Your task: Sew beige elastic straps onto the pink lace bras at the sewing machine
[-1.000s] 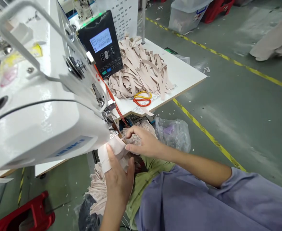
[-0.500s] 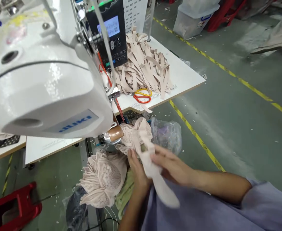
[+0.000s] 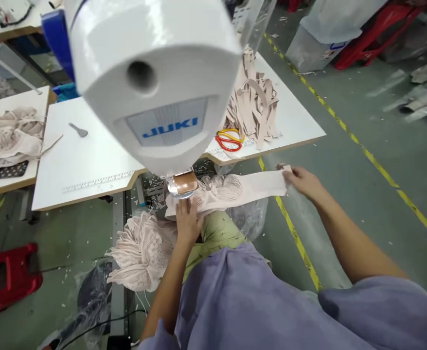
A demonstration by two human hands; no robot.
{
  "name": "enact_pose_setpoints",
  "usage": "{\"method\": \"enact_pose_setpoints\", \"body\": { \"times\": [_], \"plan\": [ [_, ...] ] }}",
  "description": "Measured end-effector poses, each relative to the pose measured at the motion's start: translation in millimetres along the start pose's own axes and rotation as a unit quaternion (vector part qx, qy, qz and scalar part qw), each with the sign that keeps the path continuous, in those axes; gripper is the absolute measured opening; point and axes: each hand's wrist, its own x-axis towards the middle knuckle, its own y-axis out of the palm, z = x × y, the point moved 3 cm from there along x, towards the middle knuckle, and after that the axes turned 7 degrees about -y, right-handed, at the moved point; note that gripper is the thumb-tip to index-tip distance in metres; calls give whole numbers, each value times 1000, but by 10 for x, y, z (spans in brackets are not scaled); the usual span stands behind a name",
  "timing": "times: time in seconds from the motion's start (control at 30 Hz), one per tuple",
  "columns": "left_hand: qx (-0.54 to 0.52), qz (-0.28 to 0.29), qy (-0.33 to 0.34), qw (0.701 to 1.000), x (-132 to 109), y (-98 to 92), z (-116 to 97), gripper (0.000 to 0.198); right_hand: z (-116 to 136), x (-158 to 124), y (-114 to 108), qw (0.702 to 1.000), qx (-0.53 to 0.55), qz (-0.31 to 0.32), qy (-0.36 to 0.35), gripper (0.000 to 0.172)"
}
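Fingers [image 3: 296, 175] on long, lace-patched beige strip [image 3: 259, 187]

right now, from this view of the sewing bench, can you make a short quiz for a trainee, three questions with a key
1. Which hand holds the outer end of the pale garment: (A) the left or (B) the right?
2. True or false: the scissors lie on top of the pale garment.
3. Fill in: the blue lettering on the white machine head reads ____.

Key: 1. B, the right hand. 2. False, they lie on the white tabletop. 3. JUKI.
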Motion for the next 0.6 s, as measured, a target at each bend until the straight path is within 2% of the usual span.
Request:
{"method": "enact_pose_setpoints", "body": {
  "times": [0.07, 0.1, 0.17, 0.2, 0.27, 0.33, 0.37, 0.43, 0.53, 0.6],
  "plan": [
    [12, 11, -28, 999, -210, -76, 53, 49, -76, -61, 269, 998, -40, 47, -6, 28],
    [24, 4, -62, 998, -359, -191, 153, 43, -84, -122, 409, 996, -45, 70, -13, 33],
    [61, -29, -165, 984, -732, -553, 466, 33, -16, -285, 706, 991, -36, 122, -47, 41],
    [87, -55, -230, 968, -944, -777, 649, 32, 63, -380, 858, 987, -23, 148, -65, 42],
    [143, -100, -362, 916, -1365, -1215, 987, 37, 329, -588, 1145, 975, 16, 195, -109, 42],
    [169, -95, -457, 868, -1689, -1504, 1210, 37, 730, -820, 1376, 950, 71, 251, -170, 38],
    [169, -78, -488, 853, -1793, -1574, 1263, 37, 966, -948, 1463, 927, 103, 294, -209, 36],
    [153, -35, -519, 840, -1875, -1585, 1239, 37, 1433, -1205, 1571, 873, 140, 376, -277, 31],
    [113, -9, -503, 857, -1758, -1471, 956, 36, 2024, -1521, 1643, 773, 171, 442, -423, 28],
    [38, 6, -449, 893, -1573, -1385, 725, 26, 2264, -1598, 1695, 736, 195, 432, -483, 32]
  ]
}}
